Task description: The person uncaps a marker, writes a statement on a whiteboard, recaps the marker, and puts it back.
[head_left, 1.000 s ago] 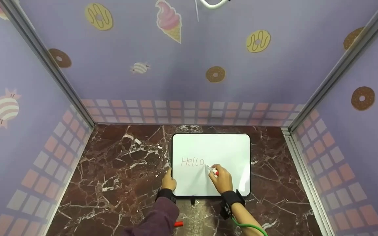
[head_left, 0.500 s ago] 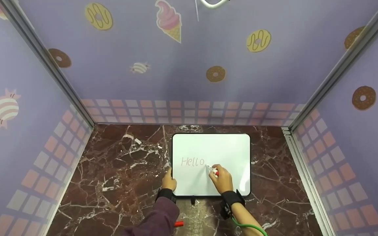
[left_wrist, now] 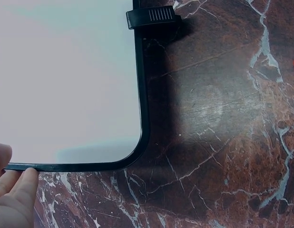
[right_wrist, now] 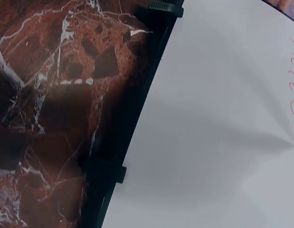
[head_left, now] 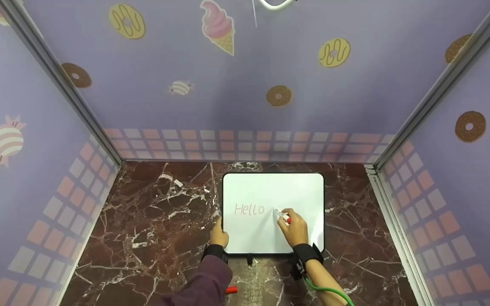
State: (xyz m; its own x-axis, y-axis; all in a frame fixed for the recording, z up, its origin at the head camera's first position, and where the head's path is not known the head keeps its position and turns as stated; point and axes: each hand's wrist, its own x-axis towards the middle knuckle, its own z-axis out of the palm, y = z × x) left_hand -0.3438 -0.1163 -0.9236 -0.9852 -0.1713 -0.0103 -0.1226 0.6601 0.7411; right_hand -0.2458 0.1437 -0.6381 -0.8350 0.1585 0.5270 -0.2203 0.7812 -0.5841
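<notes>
A white whiteboard (head_left: 270,189) with a black frame lies on the dark red marble surface, with "Hello" (head_left: 249,209) written on it in thin red letters. My right hand (head_left: 295,231) pinches a white marker with a red end (head_left: 284,216), its tip at the board just right of the word. The left wrist view shows my left hand (left_wrist: 16,202) holding the board's black edge, thumb over the face and fingers against the outer side. Neither my right hand nor the marker appears in the right wrist view; only the board, letters and a shadow show there.
Near the left sleeve lies a red cap-like piece (head_left: 231,290). Black clips (left_wrist: 154,18) stick out from the board's near edge. A small white scrap (head_left: 178,183) is on the marble at left. Patterned purple walls (head_left: 245,110) enclose the surface; a green cable (head_left: 328,290) trails from my right wrist.
My right hand with the marker has shifted right and slightly up, away from the "o". The left hand and the board stay in place.
</notes>
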